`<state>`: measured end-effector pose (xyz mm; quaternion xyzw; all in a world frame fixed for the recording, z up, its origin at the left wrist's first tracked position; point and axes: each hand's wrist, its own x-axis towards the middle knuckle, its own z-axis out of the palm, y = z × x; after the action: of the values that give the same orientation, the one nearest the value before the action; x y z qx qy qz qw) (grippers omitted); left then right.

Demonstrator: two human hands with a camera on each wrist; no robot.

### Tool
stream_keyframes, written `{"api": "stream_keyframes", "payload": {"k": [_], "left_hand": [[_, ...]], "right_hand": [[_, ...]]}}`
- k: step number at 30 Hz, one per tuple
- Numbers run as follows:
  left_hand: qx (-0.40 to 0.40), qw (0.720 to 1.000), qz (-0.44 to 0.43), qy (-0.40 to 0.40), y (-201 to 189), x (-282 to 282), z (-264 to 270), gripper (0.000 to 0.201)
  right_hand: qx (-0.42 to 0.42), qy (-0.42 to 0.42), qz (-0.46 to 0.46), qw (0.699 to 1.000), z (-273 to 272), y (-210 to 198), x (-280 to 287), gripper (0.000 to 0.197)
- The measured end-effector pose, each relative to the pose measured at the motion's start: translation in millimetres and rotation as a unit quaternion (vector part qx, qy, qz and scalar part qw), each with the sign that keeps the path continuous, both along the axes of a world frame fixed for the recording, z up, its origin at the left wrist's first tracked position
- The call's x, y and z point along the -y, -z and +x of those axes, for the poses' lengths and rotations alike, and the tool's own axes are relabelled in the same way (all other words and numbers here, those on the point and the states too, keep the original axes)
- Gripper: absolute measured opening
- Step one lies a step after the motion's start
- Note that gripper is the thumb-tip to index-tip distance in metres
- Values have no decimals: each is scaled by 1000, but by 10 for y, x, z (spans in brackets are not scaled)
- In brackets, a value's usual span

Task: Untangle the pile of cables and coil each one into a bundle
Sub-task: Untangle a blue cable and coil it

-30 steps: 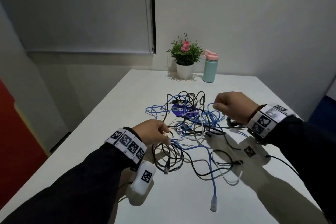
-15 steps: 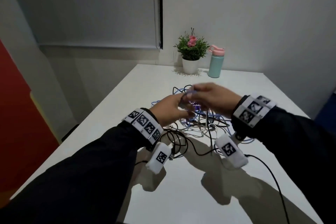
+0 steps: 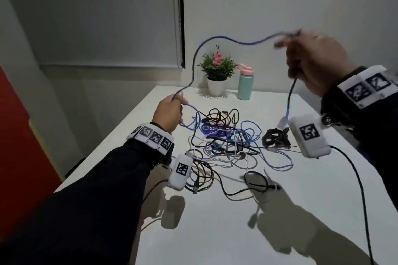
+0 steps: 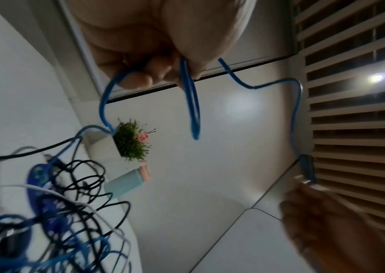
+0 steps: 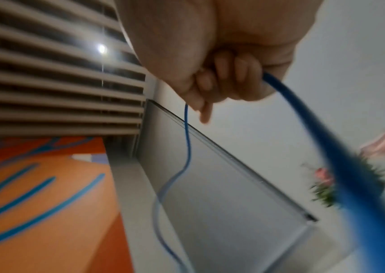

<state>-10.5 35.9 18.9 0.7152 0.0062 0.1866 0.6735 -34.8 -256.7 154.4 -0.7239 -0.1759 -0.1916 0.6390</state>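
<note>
A tangled pile of black, white and blue cables (image 3: 224, 142) lies on the white table (image 3: 215, 232). A blue cable (image 3: 217, 39) (image 4: 294, 114) (image 5: 322, 133) is stretched in the air between both hands. My right hand (image 3: 310, 58) (image 5: 228, 83) is raised high at the right and grips the cable near its end; the plug (image 3: 283, 121) dangles below it. My left hand (image 3: 170, 112) (image 4: 154, 70) is low, just left of the pile, and pinches the same cable, which runs from there down into the tangle. A small coiled black cable (image 3: 274, 137) lies right of the pile.
A potted plant (image 3: 216, 75) and a mint bottle with a pink lid (image 3: 245, 83) stand at the table's far edge by the wall. A purple disc (image 3: 213, 130) lies under the pile. A red panel (image 3: 13, 146) is at the left.
Both hands were together over the pile half a second ago. Now the right hand has lifted up and to the right, drawing a length of blue cable out, while the left moved left.
</note>
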Motion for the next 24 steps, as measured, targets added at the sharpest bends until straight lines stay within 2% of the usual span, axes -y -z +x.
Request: {"api": "stream_keyframes", "payload": {"k": [3,5,6,9,13,15,16,18,20,21,22,23,24], "left_hand": [[40,998,44,-22,-300,12,-64,31],[70,990,122,-32,-471,42,-118,23],[86,981,167,-42,-542,51,-135,22],[95,947,293,-89,-739,39,-183,27],[81,891,411,-177,-1008,-143,-198,26],[91,859,465,-196,-1094,-161,-233,24],[92,844,492,-194,-1114,-113,-248,25],[92,825,531,-171,-1122,94,-281,29],[113,834,526,-123,-1101,379,-330,26],[132,847,507,-92,-1099,513,-369,24],[153,862,479,-58,-1110,621,-400,21],[168,881,442,-20,-1133,697,-430,17],[175,902,394,27,-1165,741,-464,14]], "right_hand": [[-59,64,-183,979,154,298,123,22],[-84,56,-288,952,177,406,158,31],[-97,41,-331,938,166,410,157,43],[-96,3,-379,921,69,239,169,72],[-63,-28,-432,899,-171,-106,301,82],[-32,-14,-460,887,-277,-213,306,76],[-13,-11,-447,894,-314,-237,258,70],[3,-28,-372,928,-390,-231,44,56],[-10,-74,-329,941,-452,-132,-259,49],[-4,-96,-355,930,-473,-63,-403,42],[-4,-117,-380,918,-466,17,-529,31],[-17,-126,-375,918,-459,92,-627,20],[-49,-133,-335,931,-469,136,-684,9]]}}
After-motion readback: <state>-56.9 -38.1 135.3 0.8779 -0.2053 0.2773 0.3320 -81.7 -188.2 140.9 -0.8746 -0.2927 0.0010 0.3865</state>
